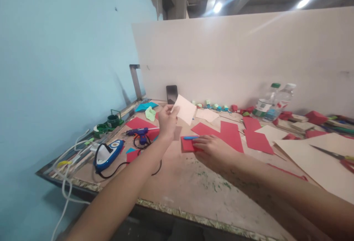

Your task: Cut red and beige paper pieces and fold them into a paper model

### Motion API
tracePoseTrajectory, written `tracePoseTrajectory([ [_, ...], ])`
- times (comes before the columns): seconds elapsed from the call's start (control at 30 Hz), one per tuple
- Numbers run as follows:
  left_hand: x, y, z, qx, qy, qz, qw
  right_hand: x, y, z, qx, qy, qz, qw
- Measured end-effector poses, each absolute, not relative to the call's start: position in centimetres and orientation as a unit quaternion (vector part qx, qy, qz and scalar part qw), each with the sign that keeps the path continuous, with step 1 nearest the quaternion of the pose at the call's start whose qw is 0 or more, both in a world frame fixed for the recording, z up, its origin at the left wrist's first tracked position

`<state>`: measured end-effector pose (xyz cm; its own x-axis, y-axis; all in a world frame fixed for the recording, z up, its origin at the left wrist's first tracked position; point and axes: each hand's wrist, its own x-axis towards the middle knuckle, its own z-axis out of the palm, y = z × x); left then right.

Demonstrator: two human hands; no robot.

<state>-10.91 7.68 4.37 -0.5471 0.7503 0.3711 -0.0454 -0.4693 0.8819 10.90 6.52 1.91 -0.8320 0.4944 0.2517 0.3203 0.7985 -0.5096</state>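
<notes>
Raised over the table, my left hand [167, 121] pinches a small cream paper square [186, 109] between thumb and fingers. My right hand [208, 145] is low at the tabletop, its fingers together over the right end of a blue pen [190, 137]. Under the pen and those fingertips is a small red paper piece [187, 145]; my right thumb is hidden. Larger red paper pieces [231, 132] lie just beyond my right hand. Left of my left hand is a blue glue gun [140, 131] with a dark cord.
A blue-and-white device [110, 155] with cables and green tape rolls [100, 129] are at the left. A phone [172, 94] leans at the back. Plastic bottles [264, 104] stand back right. Scissors [336, 155] lie on a big cream sheet [312, 163]. The front edge [177, 211] is rough.
</notes>
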Motion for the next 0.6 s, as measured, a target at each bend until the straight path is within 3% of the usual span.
tracePoseTrajectory([
  [0.2, -8.5, 6.3, 4.3, 0.476, 0.409, 0.667, 0.401, 14.1, 5.9, 4.2, -0.375, -0.751, 0.449, 0.306],
  [0.37, -5.0, 4.4, 3.0, 0.526, 0.395, 0.570, 0.493, 15.9, 4.0, 4.3, -0.410, -0.585, 0.602, 0.357],
  [0.47, -3.8, 3.6, 2.2, 0.553, 0.410, 0.533, 0.492, 16.4, 4.2, 3.2, -0.422, -0.512, 0.626, 0.409],
  [0.6, -3.6, 3.0, 1.6, 0.581, 0.458, 0.540, 0.401, 17.1, 4.9, 1.6, -0.443, -0.426, 0.629, 0.476],
])
